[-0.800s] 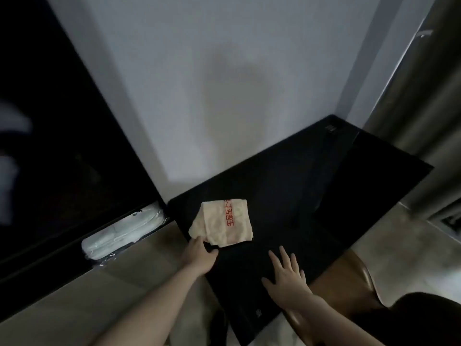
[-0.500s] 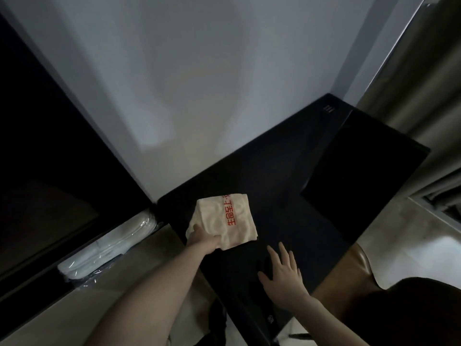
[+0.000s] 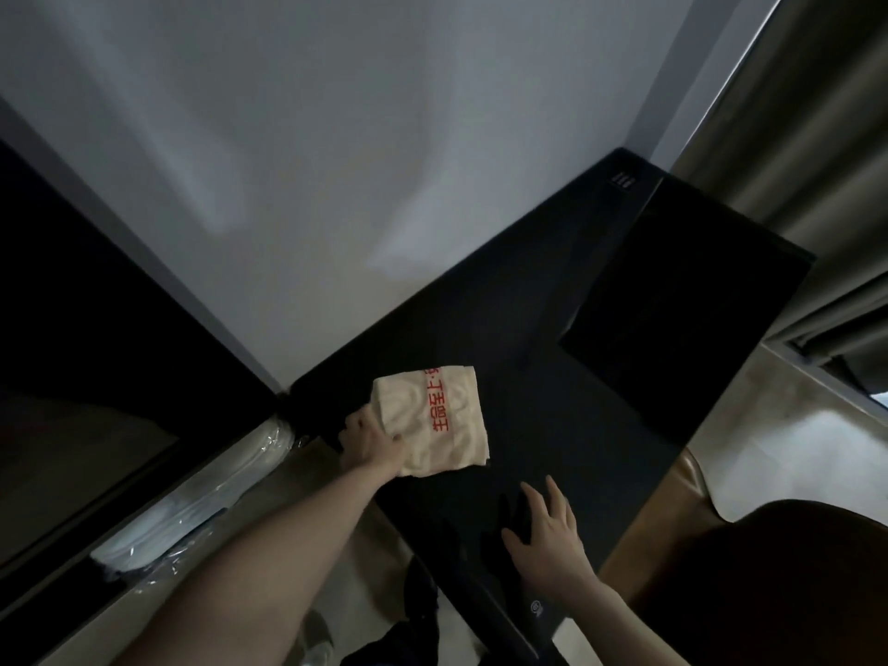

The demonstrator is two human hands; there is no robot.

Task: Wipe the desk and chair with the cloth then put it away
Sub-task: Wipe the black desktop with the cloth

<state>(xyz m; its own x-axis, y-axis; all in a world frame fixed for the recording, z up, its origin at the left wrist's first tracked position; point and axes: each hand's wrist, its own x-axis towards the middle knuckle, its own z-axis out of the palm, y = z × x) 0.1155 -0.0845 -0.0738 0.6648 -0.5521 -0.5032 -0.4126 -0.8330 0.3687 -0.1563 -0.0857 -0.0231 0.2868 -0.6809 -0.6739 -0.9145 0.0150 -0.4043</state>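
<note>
Cream cloth (image 3: 435, 420) gripped by left hand (image 3: 372, 444), its fingers hidden; right hand (image 3: 548, 545) spread flat on desk (image 3: 519, 329).

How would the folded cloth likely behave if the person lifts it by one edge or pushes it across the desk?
The cloth looks soft and folded, so lifted by an edge it would probably droop and unfold. It looks light. Pushed by the left hand over the smooth dark desk, it would likely slide, perhaps bunching.

I see a black desk (image 3: 504, 329) set against the wall. A folded cream cloth (image 3: 435, 420) lies at its 9 o'clock corner, and a black pad (image 3: 687, 324) lies toward 2 o'clock.
</note>
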